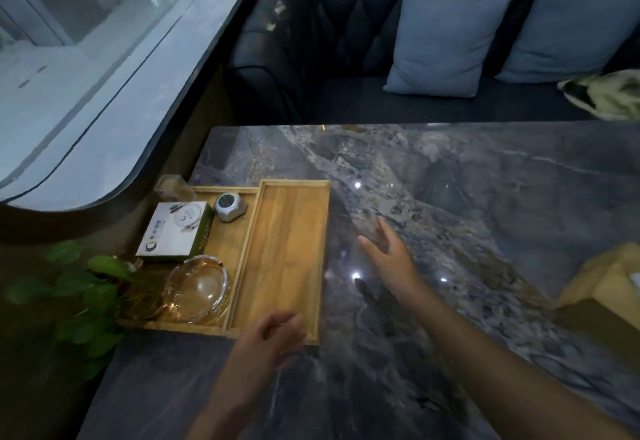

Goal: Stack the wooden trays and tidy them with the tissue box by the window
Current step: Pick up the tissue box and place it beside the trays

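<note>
hovering empty, both hands beside stacked wooden trays.

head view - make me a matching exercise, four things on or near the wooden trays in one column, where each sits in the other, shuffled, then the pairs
Things:
1. tissue box
2. glass ashtray
3. small grey clock
4. left hand

Places:
A. near corner of the wide tray, close to the plant
B. over the near end of the narrow tray
C. far end of the wide tray, next to the narrow tray's wall
D. window side of the wide tray, between the clock and the ashtray

Pairs: 1-D, 2-A, 3-C, 4-B
</note>
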Available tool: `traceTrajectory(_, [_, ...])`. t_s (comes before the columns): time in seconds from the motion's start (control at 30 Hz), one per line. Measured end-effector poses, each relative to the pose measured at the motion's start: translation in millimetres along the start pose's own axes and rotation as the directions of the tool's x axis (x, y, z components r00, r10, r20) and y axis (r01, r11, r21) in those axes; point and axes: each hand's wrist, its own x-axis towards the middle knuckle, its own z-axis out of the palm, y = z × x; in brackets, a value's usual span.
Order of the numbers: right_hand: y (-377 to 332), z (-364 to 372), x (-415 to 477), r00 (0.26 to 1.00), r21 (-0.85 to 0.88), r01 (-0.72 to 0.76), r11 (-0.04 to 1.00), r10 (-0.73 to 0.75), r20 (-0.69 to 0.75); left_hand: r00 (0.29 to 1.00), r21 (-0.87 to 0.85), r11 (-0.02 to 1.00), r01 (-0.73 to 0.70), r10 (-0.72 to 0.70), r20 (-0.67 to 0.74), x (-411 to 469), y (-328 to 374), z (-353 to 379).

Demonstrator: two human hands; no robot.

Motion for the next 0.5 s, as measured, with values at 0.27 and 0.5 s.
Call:
traceTrajectory(0.27, [-3,-127,-32,0.972,-0.095,0.017,0.995,-0.039,-0.231,0.920,0.229,0.943,-0.240,0.146,0.363,25,46,144])
traceTrajectory(0.5, [7,-256,-79,0.875,-0.186,0.069,0.980,-0.149,-0.461,0.805,0.203,0.868,-0.453,0.300,0.512,21,54,281])
